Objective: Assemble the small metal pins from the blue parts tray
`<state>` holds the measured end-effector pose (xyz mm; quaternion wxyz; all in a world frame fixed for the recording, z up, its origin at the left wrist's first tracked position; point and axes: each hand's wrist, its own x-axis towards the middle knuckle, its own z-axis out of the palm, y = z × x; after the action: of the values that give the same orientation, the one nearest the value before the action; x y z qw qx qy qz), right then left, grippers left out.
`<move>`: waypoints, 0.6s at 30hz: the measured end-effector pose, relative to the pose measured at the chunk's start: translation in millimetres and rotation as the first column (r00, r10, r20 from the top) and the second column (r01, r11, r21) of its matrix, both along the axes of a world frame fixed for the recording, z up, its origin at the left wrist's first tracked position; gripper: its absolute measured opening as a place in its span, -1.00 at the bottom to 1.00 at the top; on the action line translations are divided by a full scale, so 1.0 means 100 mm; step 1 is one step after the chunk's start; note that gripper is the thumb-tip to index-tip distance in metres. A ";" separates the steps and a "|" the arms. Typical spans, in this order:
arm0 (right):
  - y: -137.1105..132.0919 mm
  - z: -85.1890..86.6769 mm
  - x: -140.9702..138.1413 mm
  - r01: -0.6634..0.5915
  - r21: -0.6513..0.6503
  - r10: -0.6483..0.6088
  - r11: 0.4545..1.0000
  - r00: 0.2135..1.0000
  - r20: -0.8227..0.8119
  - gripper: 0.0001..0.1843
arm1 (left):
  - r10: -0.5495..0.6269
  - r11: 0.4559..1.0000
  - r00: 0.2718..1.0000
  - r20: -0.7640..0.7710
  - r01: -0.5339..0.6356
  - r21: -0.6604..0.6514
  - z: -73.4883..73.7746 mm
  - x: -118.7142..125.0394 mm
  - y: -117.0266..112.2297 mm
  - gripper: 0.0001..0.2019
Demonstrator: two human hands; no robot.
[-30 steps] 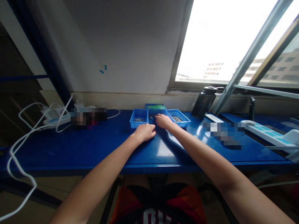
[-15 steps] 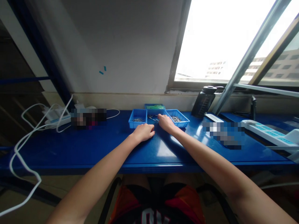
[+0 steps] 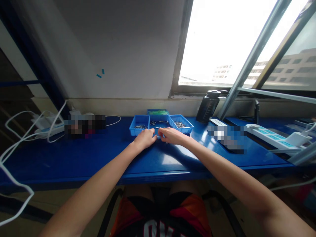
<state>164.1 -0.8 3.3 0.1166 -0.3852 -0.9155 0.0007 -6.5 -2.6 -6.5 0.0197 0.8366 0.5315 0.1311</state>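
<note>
My left hand (image 3: 145, 139) is closed just in front of the left blue tray (image 3: 136, 132), its fingertips turned towards my right hand. Whatever it pinches is too small to make out. Close beside it, my right hand (image 3: 171, 135) is closed on a thin, light metal piece (image 3: 158, 127) that sticks out past the fingers to the left. Small slim metal pieces (image 3: 140, 126) lie in the left tray. More metal pieces (image 3: 179, 124) fill the right blue tray (image 3: 189, 129). Between the trays, several loose metal pieces (image 3: 155, 122) lie on the blue table.
Behind stands a blue tray (image 3: 150, 116) holding a green bag (image 3: 158, 112). A black bottle (image 3: 208, 107) is at the back right, with a power strip (image 3: 271, 135) farther right. White cables (image 3: 18, 158) and another power strip (image 3: 50, 130) occupy the left side of the table (image 3: 81, 161).
My right hand has come back from the loose metal pieces, with a thin piece now in its fingers, and is beside my left hand. The view has shifted slightly right.
</note>
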 end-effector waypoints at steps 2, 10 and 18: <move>-0.06 -0.04 0.03 -0.021 -0.009 0.021 1.000 0.998 -0.053 -0.84 | -0.072 0.997 0.997 -0.017 0.072 -0.011 0.02 0.00 -0.02 -0.73; -0.12 -0.06 0.09 -0.012 -0.001 0.012 1.000 0.985 -0.175 -0.85 | -0.177 0.984 0.982 -0.060 0.176 -0.019 0.03 0.00 -0.04 -0.73; 0.06 -0.21 0.19 0.026 -0.004 -0.026 1.000 0.983 -0.183 -0.85 | -0.168 0.986 0.984 -0.057 0.168 -0.006 0.04 0.01 -0.05 -0.70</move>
<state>182.9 5.4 -17.3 0.2001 -0.3954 -0.8958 0.0355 -6.0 -8.1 -2.9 0.0160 0.8818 0.4596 0.1044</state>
